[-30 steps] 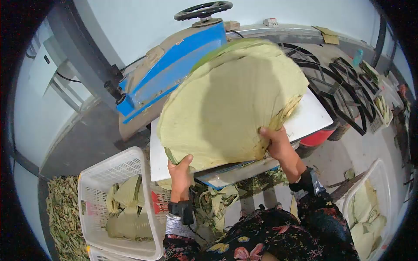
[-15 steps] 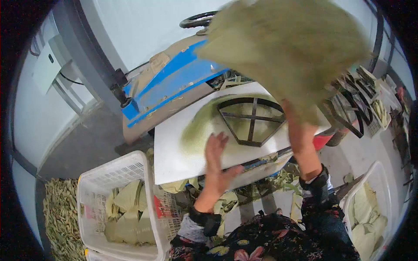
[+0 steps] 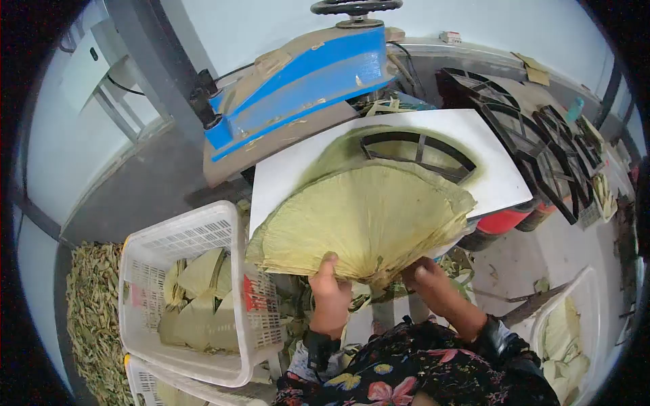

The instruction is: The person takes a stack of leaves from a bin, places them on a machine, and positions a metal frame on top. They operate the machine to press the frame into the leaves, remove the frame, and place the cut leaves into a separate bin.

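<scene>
A wide, fan-shaped stack of pale green leaves [image 3: 369,216] is spread low over the white board [image 3: 467,128]. At its lower left edge, my left hand [image 3: 330,298] grips it with the thumb on top. My right hand [image 3: 437,287] holds the lower edge right of the narrow base, its fingers partly hidden under the leaves. Beyond the leaves, a black metal cutting frame [image 3: 423,145] lies on the board, its near part covered by them. A green stain surrounds the frame.
Behind the board stands a blue press [image 3: 305,74] with a black handwheel [image 3: 355,7]. More black frames [image 3: 535,145] are piled right. White baskets [image 3: 237,298] with cut leaves stand at left, another [image 3: 590,325] at right. Leaf scraps [image 3: 98,325] cover the far-left floor.
The leaf stack has come down from the raised position at upper right to the board's near side. My left hand, empty before, now grips it too. The view has shifted.
</scene>
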A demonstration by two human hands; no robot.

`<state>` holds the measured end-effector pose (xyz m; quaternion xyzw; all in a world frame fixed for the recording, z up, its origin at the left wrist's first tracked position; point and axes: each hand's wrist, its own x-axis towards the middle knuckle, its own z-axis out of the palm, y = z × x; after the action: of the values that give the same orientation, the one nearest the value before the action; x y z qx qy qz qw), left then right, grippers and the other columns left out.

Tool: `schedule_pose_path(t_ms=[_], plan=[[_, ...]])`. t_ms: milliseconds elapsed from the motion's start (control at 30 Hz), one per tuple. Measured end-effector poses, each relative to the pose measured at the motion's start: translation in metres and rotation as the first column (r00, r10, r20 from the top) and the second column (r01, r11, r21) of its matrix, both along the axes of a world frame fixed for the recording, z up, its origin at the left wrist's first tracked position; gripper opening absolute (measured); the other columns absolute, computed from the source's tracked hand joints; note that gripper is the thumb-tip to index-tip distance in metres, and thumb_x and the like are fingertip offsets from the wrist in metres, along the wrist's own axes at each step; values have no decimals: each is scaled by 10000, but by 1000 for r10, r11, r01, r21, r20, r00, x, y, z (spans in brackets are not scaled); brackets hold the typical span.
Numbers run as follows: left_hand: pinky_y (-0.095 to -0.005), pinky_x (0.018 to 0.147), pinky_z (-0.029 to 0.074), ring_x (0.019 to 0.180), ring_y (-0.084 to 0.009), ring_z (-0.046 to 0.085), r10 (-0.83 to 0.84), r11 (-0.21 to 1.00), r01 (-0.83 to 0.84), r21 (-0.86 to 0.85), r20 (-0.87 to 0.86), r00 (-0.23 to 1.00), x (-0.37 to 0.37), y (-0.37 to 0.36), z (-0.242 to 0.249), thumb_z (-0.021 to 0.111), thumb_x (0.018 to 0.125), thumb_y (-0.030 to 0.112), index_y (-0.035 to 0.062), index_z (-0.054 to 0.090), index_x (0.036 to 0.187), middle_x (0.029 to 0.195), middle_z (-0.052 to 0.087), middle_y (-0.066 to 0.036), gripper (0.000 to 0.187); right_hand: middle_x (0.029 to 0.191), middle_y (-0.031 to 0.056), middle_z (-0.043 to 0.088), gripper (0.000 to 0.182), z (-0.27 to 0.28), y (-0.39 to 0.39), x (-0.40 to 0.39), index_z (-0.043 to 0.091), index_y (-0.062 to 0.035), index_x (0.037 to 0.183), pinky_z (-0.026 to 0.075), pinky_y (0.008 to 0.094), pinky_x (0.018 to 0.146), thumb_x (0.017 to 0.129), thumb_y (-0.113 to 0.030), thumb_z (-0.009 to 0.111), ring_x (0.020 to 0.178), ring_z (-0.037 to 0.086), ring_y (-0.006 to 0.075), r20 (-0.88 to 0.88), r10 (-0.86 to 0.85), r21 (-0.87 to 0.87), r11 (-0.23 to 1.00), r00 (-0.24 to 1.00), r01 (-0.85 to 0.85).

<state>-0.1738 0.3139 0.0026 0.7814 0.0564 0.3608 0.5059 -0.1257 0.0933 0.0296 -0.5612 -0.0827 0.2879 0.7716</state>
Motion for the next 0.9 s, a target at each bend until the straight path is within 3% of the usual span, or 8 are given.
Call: schedule_pose_path(t_ms=[33, 67, 167, 267, 333, 433, 533, 900], plan=[[-370, 854, 462, 932, -266, 607, 22, 999, -23, 42, 23, 999, -4, -3, 5, 584, 751, -46, -1, 567, 1042, 981, 622, -155, 295, 1252, 95, 478, 566, 7, 6, 7, 345, -34, 1292, 384, 396, 969, 835, -193, 639, 1153, 466, 238, -366, -6, 348, 926, 931, 143], [-371, 861, 448, 934, -281, 607, 43, 995, -47, 84, 46, 998, -9, -5, 6, 594, 713, -84, -8, 583, 1035, 948, 634, -164, 331, 1246, 105, 482, 559, 5, 14, 12, 344, -34, 1293, 379, 401, 986, 825, -150, 627, 1151, 475, 252, -375, -9, 488, 849, 927, 205], [-383, 869, 446, 967, -292, 598, -71, 925, 54, -376, -31, 997, -34, 15, -36, 599, 727, -33, 5, 545, 1115, 1016, 616, -171, 393, 1245, 110, 481, 538, 26, 40, 22, 340, -29, 1295, 369, 415, 998, 832, -132, 593, 1153, 471, 259, -246, -278, 230, 914, 929, 335], [-401, 879, 443, 1017, -309, 584, -254, 437, 113, -893, -2, 967, -50, 44, -41, 607, 749, 42, 24, 488, 1235, 1119, 589, -181, 500, 1240, 111, 486, 521, 34, 51, 41, 337, -24, 1297, 373, 410, 998, 831, -72, 563, 1150, 472, 264, -169, -251, 335, 895, 953, 295], [-384, 946, 429, 1166, -318, 484, -121, 87, 576, -813, 566, 816, -59, 58, 52, 576, 799, 273, 71, 373, 1348, 1353, 429, -118, 620, 1233, 110, 490, 517, 43, 53, 58, 344, -21, 1292, 383, 411, 987, 825, -52, 563, 1143, 476, 263, -177, -234, 337, 898, 956, 282], [-361, 926, 456, 1171, -299, 483, -257, 324, 647, -691, 593, 763, -74, 95, 90, 595, 781, 302, 50, 343, 1357, 1362, 401, -128, 678, 1221, 109, 497, 497, 48, 67, 86, 361, -16, 1279, 400, 403, 964, 822, -28, 556, 1124, 487, 255, -100, -209, 401, 886, 973, 232], [-315, 857, 465, 999, -214, 582, -117, 787, 113, -607, 34, 993, -71, 114, 123, 686, 749, 94, -15, 488, 1222, 1116, 594, -125, 524, 1219, 102, 499, 475, 63, 84, 95, 376, -15, 1270, 402, 386, 951, 827, -26, 547, 1107, 494, 242, 17, -191, 443, 881, 982, 163], [-300, 866, 436, 955, -196, 571, 183, 834, -231, -500, -144, 973, -23, 92, 48, 629, 780, 14, -32, 461, 1221, 1091, 595, -98, 474, 1164, 86, 559, 522, 9, 100, 107, 450, -17, 1234, 423, 333, 907, 758, -66, 659, 1033, 539, 205, 89, -2, 102, 995, 996, -7]])
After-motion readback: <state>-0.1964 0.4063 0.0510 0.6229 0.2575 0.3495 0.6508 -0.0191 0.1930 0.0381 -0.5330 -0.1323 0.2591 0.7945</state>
